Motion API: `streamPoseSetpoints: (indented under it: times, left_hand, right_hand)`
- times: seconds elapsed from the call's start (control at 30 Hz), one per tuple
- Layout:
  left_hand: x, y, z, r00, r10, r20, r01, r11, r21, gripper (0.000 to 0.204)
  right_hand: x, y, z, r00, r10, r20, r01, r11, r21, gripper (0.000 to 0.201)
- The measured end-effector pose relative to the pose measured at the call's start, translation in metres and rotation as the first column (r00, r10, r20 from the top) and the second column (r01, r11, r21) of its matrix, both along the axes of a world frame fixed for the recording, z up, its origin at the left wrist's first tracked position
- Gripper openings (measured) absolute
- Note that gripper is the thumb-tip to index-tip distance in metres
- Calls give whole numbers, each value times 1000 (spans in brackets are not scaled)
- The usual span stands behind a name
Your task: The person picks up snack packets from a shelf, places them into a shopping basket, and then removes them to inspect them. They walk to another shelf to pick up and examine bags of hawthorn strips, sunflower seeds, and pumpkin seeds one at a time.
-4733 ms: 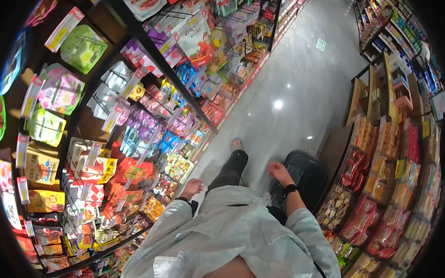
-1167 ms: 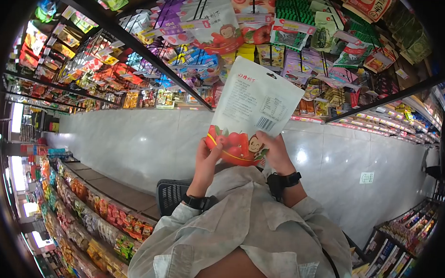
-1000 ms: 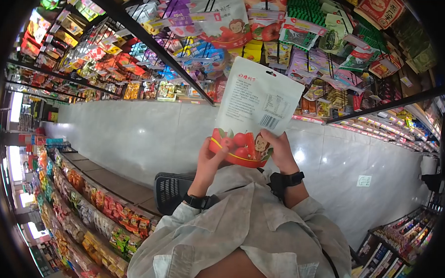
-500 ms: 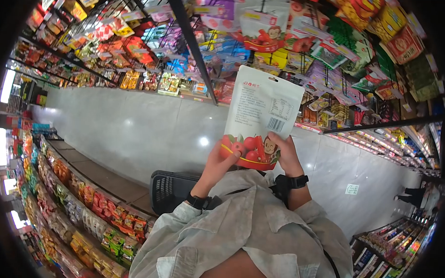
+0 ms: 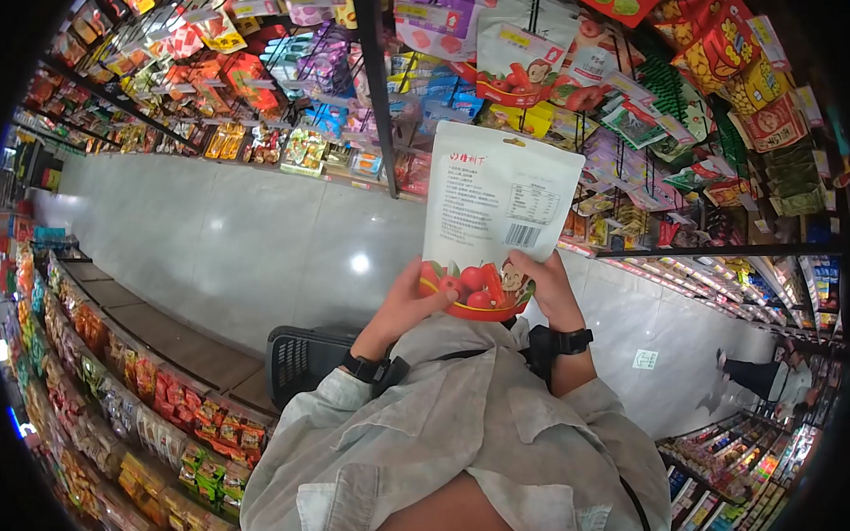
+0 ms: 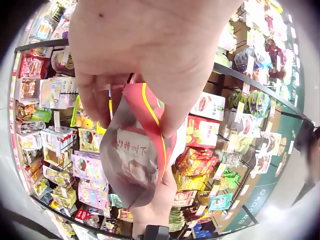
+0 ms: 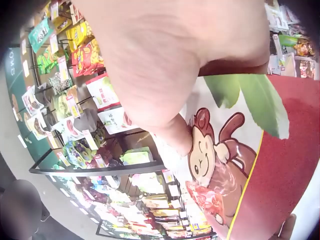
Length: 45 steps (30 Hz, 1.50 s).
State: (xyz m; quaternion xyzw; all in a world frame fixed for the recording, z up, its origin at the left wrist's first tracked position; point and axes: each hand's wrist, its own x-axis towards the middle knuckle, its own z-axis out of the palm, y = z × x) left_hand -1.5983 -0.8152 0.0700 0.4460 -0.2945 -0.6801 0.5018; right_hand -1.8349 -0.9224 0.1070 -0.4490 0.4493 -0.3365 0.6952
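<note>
A white and red snack pouch (image 5: 498, 188) is held upright in front of the body in the head view. Its back faces the camera, with small print, a nutrition table, a barcode, red fruits and a cartoon monkey. The left hand (image 5: 407, 302) grips its lower left corner, thumb on the printed face. At the lower right, the right hand (image 5: 551, 287) pinches the edge with its thumb beside the monkey. Seen from the left wrist, the pouch (image 6: 135, 160) hangs between both hands. The right wrist view shows the monkey print close up beside the right hand (image 7: 165, 65).
A rack of hanging snack bags (image 5: 521, 58) stands ahead, with similar monkey pouches (image 5: 516, 67) on it. A black basket (image 5: 305, 360) is at the body's left. Low snack shelves (image 5: 177, 397) line the left, and another person (image 5: 763, 378) stands far right on the grey floor (image 5: 258, 222).
Both hands were empty at 4.7 s ago and now hold the pouch. Over the last second the grip stays the same while the head view turns, and a person appears at right.
</note>
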Motion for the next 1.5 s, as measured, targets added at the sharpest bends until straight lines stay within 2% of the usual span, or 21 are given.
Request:
streamPoseSetpoints:
  times: [0.13, 0.23, 0.4, 0.5, 0.63, 0.7, 0.73, 0.8, 0.83, 0.9, 0.93, 0.97, 1.03, 1.1, 1.13, 1.23, 1.27, 1.3, 1.4, 1.43, 1.5]
  left_hand:
    - [-12, -34, 3, 994, -81, 79, 76, 996, 56, 52]
    - [-32, -71, 3, 969, -182, 166, 178, 983, 41, 43]
    - [-68, -118, 1, 971, -41, 236, 40, 999, 10, 32]
    - [-84, -137, 9, 958, 11, 287, -10, 1000, -3, 29]
    - [-105, -151, 31, 965, 117, 237, -129, 991, 36, 22]
    - [-112, -152, 34, 972, 177, 156, -193, 976, 96, 26]
    - [-114, -152, 35, 971, 207, 116, -222, 967, 126, 28]
    - [-106, -147, 17, 971, 209, -113, -199, 975, 99, 38]
    - [-101, -144, 3, 953, 202, -227, -189, 979, 79, 42]
    - [-106, -145, 1, 801, 117, -587, -85, 993, 82, 55]
    - [-113, -144, 0, 678, 52, -733, -76, 997, 0, 57]
    - [-120, -151, 4, 581, -5, -814, -49, 998, -41, 57]
    - [-135, -163, 1, 477, -47, -878, 10, 999, -48, 57]
    - [-139, -170, -7, 492, -37, -870, 85, 996, 5, 57]
    - [-139, -173, -12, 507, -38, -861, 124, 992, 29, 57]
    - [-124, -176, -21, 556, -38, -830, 197, 977, 87, 57]
    - [-113, -178, -25, 591, -33, -806, 208, 972, 112, 57]
    - [-100, -179, -33, 624, -23, -781, 210, 968, 139, 57]
    - [-46, -182, -78, 788, 47, -613, 141, 957, 255, 57]
    - [-29, -183, -95, 837, 69, -542, 105, 953, 284, 57]
    - [-3, -196, -87, 869, 54, -491, 107, 950, 293, 57]
  right_hand:
    - [-19, -31, -6, 990, -1, 140, -2, 1000, 25, 44]
    - [-35, -64, -8, 983, 38, 181, -39, 999, 1, 46]
    - [-60, -122, -9, 975, 54, 217, -68, 996, 60, 47]
    - [-72, -153, -13, 959, 108, 261, -157, 972, 173, 47]
    - [-87, -181, -24, 928, 229, 295, -284, 945, 160, 47]
    - [-96, -188, -29, 907, 287, 308, -342, 929, 139, 50]
    - [-100, -190, -30, 838, 285, 465, -384, 914, 132, 56]
    - [-105, -196, -27, 632, 251, 733, -455, 886, 89, 70]
    - [-105, -200, -29, 633, 293, 716, -486, 871, 74, 75]
    - [-100, -208, -30, 631, 373, 680, -542, 839, 44, 85]
    - [-98, -211, -28, 651, 400, 645, -550, 834, 38, 84]
    - [-93, -211, -29, 649, 402, 646, -525, 851, -2, 84]
    - [-79, -205, -30, 651, 406, 642, -473, 878, -75, 86]
    - [-74, -204, -24, 649, 403, 646, -460, 884, -90, 84]
    - [-78, -206, -29, 686, 450, 572, -506, 860, -71, 82]
    - [-71, -206, -26, 793, 429, 432, -473, 881, -6, 57]
    - [-63, -208, -25, 816, 413, 404, -431, 901, -50, 47]
    - [-55, -208, -22, 839, 393, 376, -388, 917, -93, 37]
    - [-32, -212, -13, 891, 214, 401, -238, 971, 9, 27]
    - [-25, -217, -16, 923, 220, 316, -225, 974, -23, 27]
    - [-17, -225, -25, 968, 208, 140, -198, 976, -86, 27]
